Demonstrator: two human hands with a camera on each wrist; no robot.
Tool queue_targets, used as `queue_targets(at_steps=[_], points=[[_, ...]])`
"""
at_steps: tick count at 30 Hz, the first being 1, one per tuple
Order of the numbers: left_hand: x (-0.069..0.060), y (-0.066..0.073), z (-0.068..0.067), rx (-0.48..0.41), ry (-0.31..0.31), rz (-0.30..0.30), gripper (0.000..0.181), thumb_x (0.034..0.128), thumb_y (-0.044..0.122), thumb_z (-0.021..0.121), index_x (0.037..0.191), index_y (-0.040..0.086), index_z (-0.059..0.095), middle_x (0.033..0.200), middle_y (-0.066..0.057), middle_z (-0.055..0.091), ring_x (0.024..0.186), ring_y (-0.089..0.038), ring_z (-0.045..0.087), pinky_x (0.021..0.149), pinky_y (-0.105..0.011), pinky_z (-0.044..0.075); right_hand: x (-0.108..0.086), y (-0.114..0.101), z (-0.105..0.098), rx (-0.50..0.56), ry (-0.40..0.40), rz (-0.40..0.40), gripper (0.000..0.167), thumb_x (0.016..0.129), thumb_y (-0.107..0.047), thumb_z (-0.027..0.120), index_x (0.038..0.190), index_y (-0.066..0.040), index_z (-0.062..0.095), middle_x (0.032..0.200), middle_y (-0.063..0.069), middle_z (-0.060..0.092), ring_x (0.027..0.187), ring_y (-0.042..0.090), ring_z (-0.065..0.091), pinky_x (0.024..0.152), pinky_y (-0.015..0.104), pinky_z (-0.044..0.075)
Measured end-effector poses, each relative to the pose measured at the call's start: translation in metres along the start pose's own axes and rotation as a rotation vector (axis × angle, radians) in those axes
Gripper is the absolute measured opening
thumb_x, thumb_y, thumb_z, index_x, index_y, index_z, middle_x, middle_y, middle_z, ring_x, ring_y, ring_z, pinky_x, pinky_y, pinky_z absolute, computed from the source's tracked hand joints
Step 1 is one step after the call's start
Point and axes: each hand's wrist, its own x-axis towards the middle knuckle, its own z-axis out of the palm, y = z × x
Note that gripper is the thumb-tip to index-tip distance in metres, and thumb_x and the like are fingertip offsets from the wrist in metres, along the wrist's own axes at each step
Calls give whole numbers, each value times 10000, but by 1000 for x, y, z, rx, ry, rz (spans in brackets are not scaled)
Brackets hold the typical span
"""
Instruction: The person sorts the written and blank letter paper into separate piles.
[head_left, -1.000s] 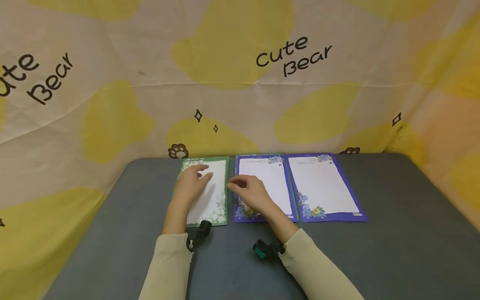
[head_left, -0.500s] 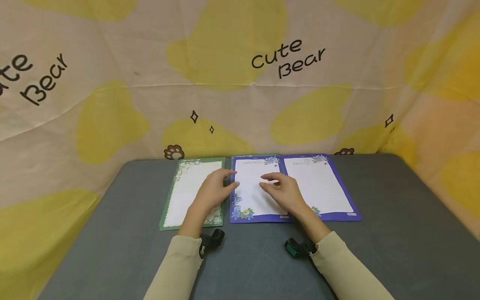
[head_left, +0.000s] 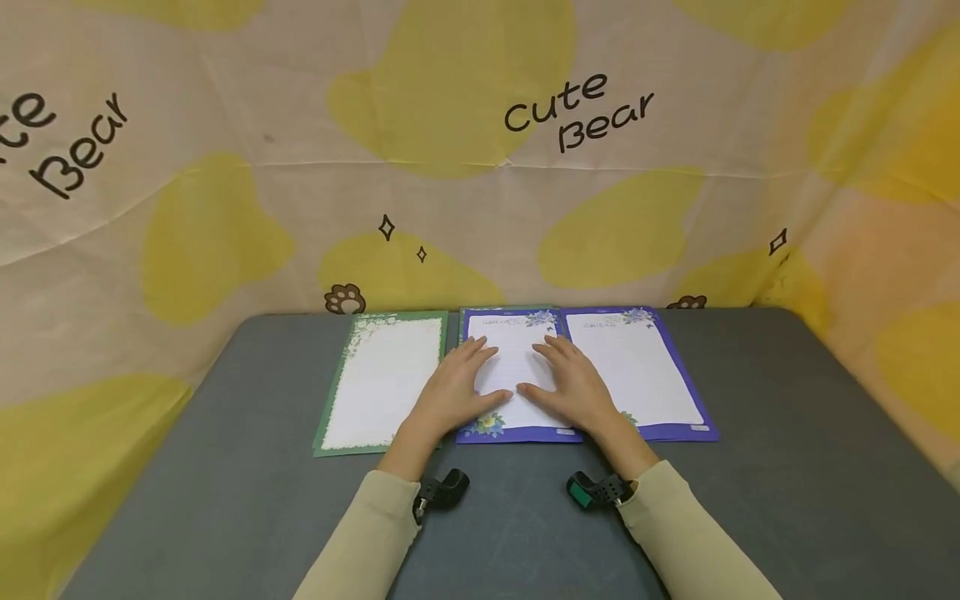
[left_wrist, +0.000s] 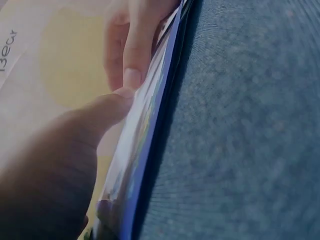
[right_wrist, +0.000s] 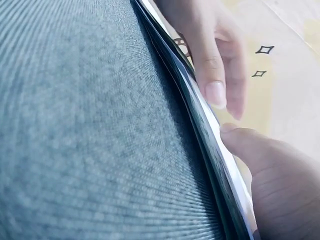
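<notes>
Three bordered stationery stacks lie side by side in the head view. On the left is a green-bordered sheet [head_left: 390,367]; a blue-bordered middle sheet [head_left: 517,367] has green edges showing under it, and a blue-bordered right sheet [head_left: 637,367] adjoins it. Over the middle sheet's left side is my left hand [head_left: 461,383], fingers spread and thumb pointing inward. My right hand [head_left: 570,383] mirrors it over the right side, thumbs close together. Both hands are at the sheet's surface; whether they press on it is hard to tell. Neither holds anything.
A grey table [head_left: 510,533] carries the sheets near its back edge. Behind it hangs a cream cloth [head_left: 465,192] with yellow patches and printed lettering. Each wrist wears a black strap-mounted camera [head_left: 446,490].
My left hand has moved right from the green-bordered sheet to the middle one. My right hand shifted right, and its fingers have spread. Both hands have lowered onto or close above the middle sheet.
</notes>
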Motion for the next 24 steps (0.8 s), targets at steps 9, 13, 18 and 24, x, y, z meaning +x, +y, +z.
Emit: queue_targets(at_steps=[9,13,18,24], points=[[1,-9,8,-30,-95,-38,812,888,585,672,1528,131,462,1644,-96,357,1558,-311,270,1284,-507,189,-1,5,4,-87,-105,-24,776,910,-542,674,1494,-65,495,1585,215,416,1486,414,376,1213,599,302],[3,-10,11,-32,-80,-42,795,885,580,683,1507,123,490,1623,-96,399,1543,-323,302,1273,-519,220,-1,5,4,-116,-106,-39,738,923,-540,657,1463,-53,532,1563,221,445,1480,425,381,1214,611,290],[2,-10,12,-25,-82,-54,795,873,593,701,1493,133,511,1614,-83,416,1533,-323,324,1263,-521,246,-2,3,4,-109,-118,-21,704,944,-525,643,1449,-44,545,1557,218,453,1485,417,376,1216,610,285],[2,-8,9,-27,-54,-69,782,848,595,731,1466,154,545,1572,-75,480,1494,-324,394,1235,-519,309,-1,1,4,-131,-83,-32,696,933,-516,665,1433,-43,561,1516,209,511,1451,405,435,1205,610,306]])
